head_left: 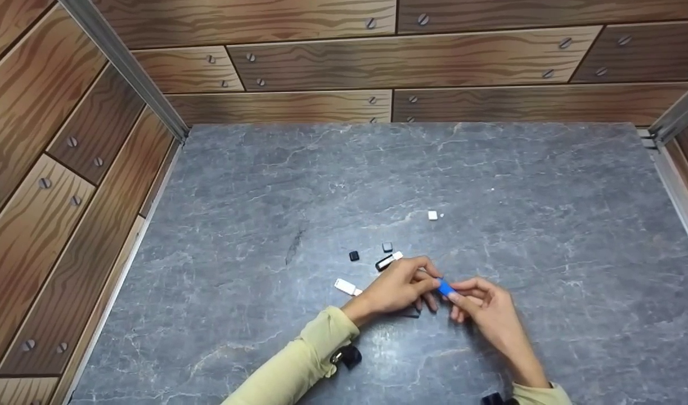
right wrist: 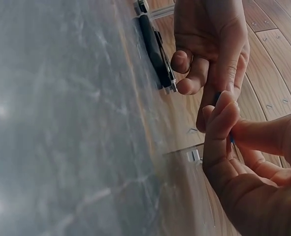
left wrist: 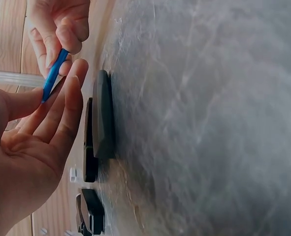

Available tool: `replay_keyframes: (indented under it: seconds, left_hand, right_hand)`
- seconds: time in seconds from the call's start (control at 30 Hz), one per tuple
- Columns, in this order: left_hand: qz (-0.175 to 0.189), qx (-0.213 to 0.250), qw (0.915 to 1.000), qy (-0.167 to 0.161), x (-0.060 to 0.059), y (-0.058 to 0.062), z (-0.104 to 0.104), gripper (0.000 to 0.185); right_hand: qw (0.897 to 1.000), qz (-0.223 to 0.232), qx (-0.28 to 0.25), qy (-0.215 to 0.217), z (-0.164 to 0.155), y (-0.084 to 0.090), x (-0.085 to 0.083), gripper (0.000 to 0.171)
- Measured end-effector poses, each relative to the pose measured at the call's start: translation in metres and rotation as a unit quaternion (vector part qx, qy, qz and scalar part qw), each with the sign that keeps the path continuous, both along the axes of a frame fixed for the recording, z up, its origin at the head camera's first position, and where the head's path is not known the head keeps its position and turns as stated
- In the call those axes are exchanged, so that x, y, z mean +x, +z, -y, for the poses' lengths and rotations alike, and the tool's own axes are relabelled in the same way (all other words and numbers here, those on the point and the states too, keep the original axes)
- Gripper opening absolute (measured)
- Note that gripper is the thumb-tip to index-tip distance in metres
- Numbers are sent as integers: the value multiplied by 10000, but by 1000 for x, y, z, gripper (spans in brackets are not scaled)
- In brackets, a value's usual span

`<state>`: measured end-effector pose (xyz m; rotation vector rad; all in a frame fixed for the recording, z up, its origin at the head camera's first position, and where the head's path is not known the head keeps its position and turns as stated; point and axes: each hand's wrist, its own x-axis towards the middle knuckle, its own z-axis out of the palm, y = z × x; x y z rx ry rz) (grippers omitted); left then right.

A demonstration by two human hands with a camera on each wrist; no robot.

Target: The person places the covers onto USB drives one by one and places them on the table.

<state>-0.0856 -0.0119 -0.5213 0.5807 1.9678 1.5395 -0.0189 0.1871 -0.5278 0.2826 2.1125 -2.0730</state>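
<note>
We see our left hand (head_left: 397,289) and right hand (head_left: 484,306) pinching a small blue stick (head_left: 445,288) between fingertips, its long axis running from one hand's fingers to the other's.

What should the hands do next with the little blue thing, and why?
Probably pull gently apart. The left hand and the right hand each pinch one end of the small blue plastic stick, lifted above the grey stone-patterned table, where loose black and white small caps already lie.

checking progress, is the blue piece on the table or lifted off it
Lifted: the blue piece is pinched between left hand and right hand, above the table.
</note>
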Motion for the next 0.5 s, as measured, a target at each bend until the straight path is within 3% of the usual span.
replay_keyframes:
  seconds: [0.27, 0.37, 0.5]
  left_hand:
    - [-282, -125, 9994, -164, 1, 3, 3, 13]
    - [-660, -413, 9968, -172, 0, 5, 6, 14]
    - [-1301, -908, 9873, -122, -3, 7, 13, 15]
  right_hand:
    - [9991, 303, 146, 269, -2, 3, -4, 25]
    - [9987, 316, 168, 368, -1, 3, -6, 31]
    - [9974, 245, 264, 620, 0, 3, -8, 38]
